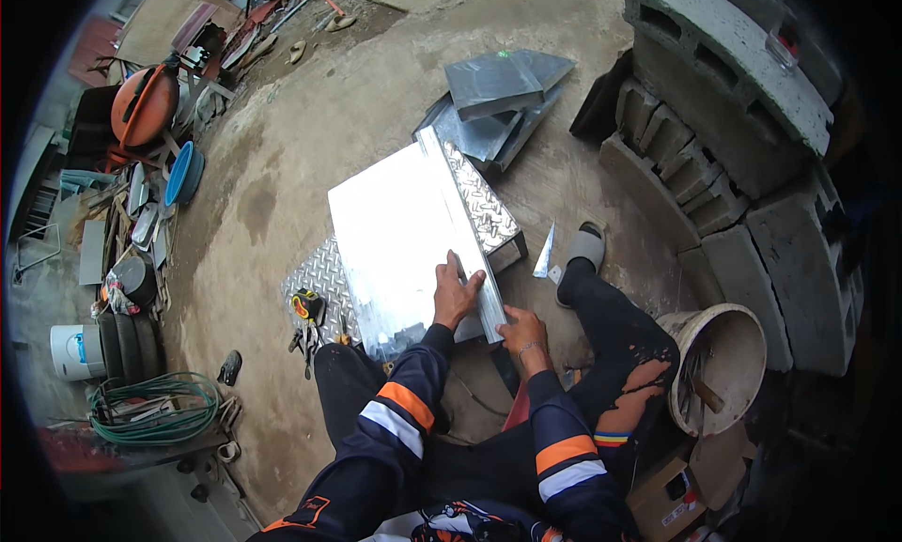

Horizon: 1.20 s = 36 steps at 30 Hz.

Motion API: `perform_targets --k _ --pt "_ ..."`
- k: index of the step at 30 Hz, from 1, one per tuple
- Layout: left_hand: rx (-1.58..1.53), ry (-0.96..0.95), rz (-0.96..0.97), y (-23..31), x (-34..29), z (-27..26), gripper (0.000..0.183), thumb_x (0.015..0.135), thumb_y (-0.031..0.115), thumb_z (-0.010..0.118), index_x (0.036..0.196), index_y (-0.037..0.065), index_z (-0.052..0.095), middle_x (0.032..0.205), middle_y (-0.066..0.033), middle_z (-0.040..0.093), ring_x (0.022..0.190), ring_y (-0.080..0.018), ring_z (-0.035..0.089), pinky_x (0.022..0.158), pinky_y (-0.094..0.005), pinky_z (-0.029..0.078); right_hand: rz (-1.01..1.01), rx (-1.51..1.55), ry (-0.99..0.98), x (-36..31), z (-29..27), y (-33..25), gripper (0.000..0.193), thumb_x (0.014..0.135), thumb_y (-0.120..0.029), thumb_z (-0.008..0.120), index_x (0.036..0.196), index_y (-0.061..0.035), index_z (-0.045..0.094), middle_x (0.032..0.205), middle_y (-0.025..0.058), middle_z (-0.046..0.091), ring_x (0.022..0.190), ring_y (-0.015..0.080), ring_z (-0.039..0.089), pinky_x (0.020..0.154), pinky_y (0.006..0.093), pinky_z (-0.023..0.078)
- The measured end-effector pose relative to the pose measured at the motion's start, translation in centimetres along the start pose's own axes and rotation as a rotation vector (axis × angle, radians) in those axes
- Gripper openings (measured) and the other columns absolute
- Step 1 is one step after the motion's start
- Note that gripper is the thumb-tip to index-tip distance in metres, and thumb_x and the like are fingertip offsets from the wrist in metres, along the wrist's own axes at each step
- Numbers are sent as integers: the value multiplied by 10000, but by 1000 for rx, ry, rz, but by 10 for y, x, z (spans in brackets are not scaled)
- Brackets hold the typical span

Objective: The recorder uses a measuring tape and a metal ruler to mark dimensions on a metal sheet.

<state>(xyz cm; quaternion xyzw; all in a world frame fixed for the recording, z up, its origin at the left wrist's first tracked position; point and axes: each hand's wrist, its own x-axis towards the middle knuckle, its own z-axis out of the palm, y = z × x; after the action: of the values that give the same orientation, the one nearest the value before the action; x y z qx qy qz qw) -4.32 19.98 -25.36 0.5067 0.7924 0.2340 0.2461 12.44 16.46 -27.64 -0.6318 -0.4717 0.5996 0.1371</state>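
Observation:
A bright, flat metal sheet [390, 227] lies in front of me on diamond-patterned tread plate. Along its right edge runs a long, narrow metal strip [458, 218], tilted from upper left to lower right. My left hand [455, 296] rests on the sheet beside this strip, forefinger stretched forward and thumb spread out to the strip. At the strip's near end, my right hand [524, 340] has its fingers closed round the corner. Part of that grip is hidden. Left of the sheet, a yellow-and-black tape measure [306, 304] sits on the tread plate [324, 265] near some hand tools [305, 340].
Folded sheet-metal pieces [498, 96] lie on the concrete ahead. Concrete blocks [691, 171] are stacked at right, above a white bucket [742, 331] with scraps inside. A pointed metal offcut [544, 253] is near my right foot. A coiled green hose [155, 409] and a blue basin [184, 174] are at left.

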Motion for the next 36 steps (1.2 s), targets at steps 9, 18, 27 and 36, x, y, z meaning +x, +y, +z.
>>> perform_targets --k 9,18,27,36 --pt "82 125 60 -10 83 -17 641 929 380 498 1397 -13 307 993 -198 490 885 -346 535 782 -412 451 -25 -23 -13 0 5 -7 481 724 -204 730 1193 -161 631 1125 169 635 1056 341 601 914 381 468" --pt "69 73 18 -15 85 -10 639 918 369 500 1434 70 271 1082 -173 489 947 -359 559 816 -433 459 28 -5 -20 -2 2 -6 479 733 -192 735 1198 -160 627 1124 164 639 1052 335 605 909 377 470" --pt "36 70 4 -18 86 -12 649 920 394 486 1446 90 258 1051 -153 483 946 -337 545 817 -425 453 50 -24 -21 -5 1 -14 477 732 -192 739 1196 -162 629 1130 164 636 1052 331 607 913 372 471" --pt "-11 50 -14 -5 79 -17 642 928 345 491 1429 12 268 1028 -191 495 962 -329 512 867 -378 411 32 -6 -21 -4 0 -13 478 728 -175 738 1192 -141 629 1139 167 631 1066 332 601 925 364 466"
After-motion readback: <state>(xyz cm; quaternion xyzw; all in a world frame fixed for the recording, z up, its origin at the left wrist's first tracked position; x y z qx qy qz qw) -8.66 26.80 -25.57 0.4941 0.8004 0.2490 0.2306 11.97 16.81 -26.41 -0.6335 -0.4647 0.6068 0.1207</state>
